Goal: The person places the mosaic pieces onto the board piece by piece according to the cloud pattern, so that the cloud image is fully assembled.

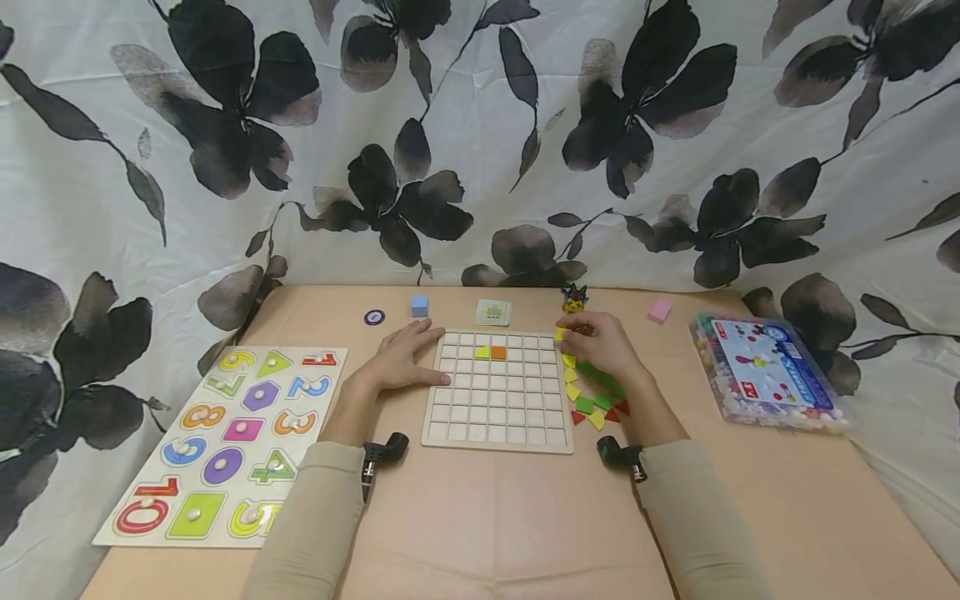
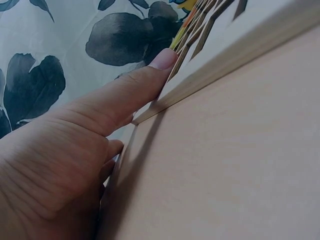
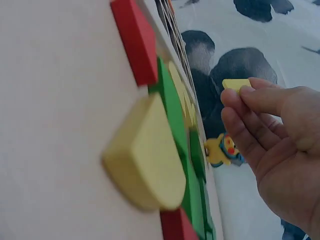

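A white gridded board (image 1: 497, 408) lies on the table, with a yellow piece (image 1: 482, 352) and an orange piece (image 1: 498, 353) side by side in its upper cells. My left hand (image 1: 401, 358) rests at the board's left edge, its extended thumb (image 2: 162, 62) on the rim. Between thumb and fingertips, my right hand (image 3: 280, 125) pinches a small yellow block (image 3: 233, 84), held above the table by the board's upper right corner. Below that hand are loose yellow, green (image 1: 584, 405) and red blocks (image 3: 135, 42), partly hidden by it in the head view.
Behind the board stand a blue cube (image 1: 419, 306), a pattern card (image 1: 492, 312), a small yellow figure (image 1: 574, 300) and a round dark disc (image 1: 373, 317). A pink block (image 1: 659, 311) and a plastic box (image 1: 772, 371) sit right. A number puzzle (image 1: 232, 446) lies left, partly under the left sleeve.
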Demonstrator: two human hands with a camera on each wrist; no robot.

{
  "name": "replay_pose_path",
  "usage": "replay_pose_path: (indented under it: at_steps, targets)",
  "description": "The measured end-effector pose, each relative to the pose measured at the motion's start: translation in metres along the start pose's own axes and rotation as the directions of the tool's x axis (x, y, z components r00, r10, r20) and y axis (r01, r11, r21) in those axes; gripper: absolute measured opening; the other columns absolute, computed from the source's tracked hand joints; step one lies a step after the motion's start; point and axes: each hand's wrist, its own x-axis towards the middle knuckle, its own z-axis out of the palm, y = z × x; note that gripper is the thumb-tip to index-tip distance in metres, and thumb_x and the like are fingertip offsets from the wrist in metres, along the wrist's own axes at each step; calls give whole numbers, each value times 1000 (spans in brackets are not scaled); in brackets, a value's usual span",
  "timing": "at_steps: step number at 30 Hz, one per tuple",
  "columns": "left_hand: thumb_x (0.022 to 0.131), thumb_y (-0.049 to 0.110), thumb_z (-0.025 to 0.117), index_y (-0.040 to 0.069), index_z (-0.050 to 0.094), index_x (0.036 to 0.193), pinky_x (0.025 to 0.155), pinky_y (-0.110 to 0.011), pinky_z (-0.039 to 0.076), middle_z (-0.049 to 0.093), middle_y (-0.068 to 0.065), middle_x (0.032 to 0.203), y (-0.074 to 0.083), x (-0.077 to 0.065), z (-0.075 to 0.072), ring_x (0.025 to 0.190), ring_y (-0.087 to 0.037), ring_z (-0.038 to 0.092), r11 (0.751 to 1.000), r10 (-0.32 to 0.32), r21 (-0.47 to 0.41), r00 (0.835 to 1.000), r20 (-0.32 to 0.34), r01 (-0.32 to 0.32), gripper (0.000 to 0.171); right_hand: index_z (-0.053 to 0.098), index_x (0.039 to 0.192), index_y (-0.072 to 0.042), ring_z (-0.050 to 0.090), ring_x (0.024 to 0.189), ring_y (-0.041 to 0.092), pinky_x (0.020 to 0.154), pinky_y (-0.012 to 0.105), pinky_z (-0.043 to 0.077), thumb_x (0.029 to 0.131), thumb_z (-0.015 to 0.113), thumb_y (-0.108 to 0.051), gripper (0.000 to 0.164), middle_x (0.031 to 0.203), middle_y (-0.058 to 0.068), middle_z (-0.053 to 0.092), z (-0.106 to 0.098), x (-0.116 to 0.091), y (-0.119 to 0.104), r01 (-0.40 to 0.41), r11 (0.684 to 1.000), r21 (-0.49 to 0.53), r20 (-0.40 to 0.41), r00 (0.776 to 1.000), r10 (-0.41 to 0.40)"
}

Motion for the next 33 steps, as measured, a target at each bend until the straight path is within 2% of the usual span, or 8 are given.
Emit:
replay_pose_path:
  at_steps: [3,9,15,20,24,28,33]
  targets:
    - [77,64,82,25,40,162,129,-63,8,19,-9,175,0,0,0,163,-35,11,1000,-1,-1,1000,2,1,102,75,115,-1,68,89,26,67,19,57,99,70,-6,18,107,15,74,5,1,-7,7,1000,1,-13,1000,-7]
    - [78,63,82,23,40,161,129,-64,8,19,-10,175,0,0,0,163,-36,11,1000,7,2,1000,-3,-7,102,77,109,-8,66,85,22,68,22,55,97,74,-13,13,102,8,76,19,5,-20,44,998,-37,-44,998,-45]
    - [77,63,82,23,41,161,129,-63,8,20,-10,175,-1,0,0,163,-36,11,1000,7,2,1000,-4,-7,102,78,112,-5,66,88,23,70,21,53,98,70,-5,16,109,10,74,33,8,-29,109,994,-6,-20,994,-110]
    - [78,63,82,23,40,161,129,-63,8,20,-10,175,-1,0,1,163,-35,11,1000,9,9,1000,-3,-9,102,76,119,-3,61,99,21,77,22,53,102,64,-6,21,116,7,69,42,9,-33,58,998,25,27,998,-58]
    - [78,63,82,23,40,162,129,-62,8,19,-9,175,-2,1,1,163,-34,11,1000,7,13,1000,-7,-7,101,74,122,-2,61,98,22,79,28,54,102,65,-6,22,113,6,70,45,9,-35,13,1000,24,34,999,-14]
    - [78,64,81,24,40,162,129,-62,8,19,-9,175,-2,1,1,163,-34,11,1000,9,14,1000,-7,-9,102,75,116,-3,64,93,24,79,33,55,99,69,-6,18,105,6,74,46,9,-35,-7,999,46,30,1000,5]
    - [78,64,81,22,40,162,129,-62,8,20,-11,175,-2,1,1,163,-35,12,1000,16,20,1000,-9,-16,102,79,109,-3,66,91,22,76,29,56,97,72,-6,14,106,5,76,49,10,-32,20,999,25,41,999,-21]
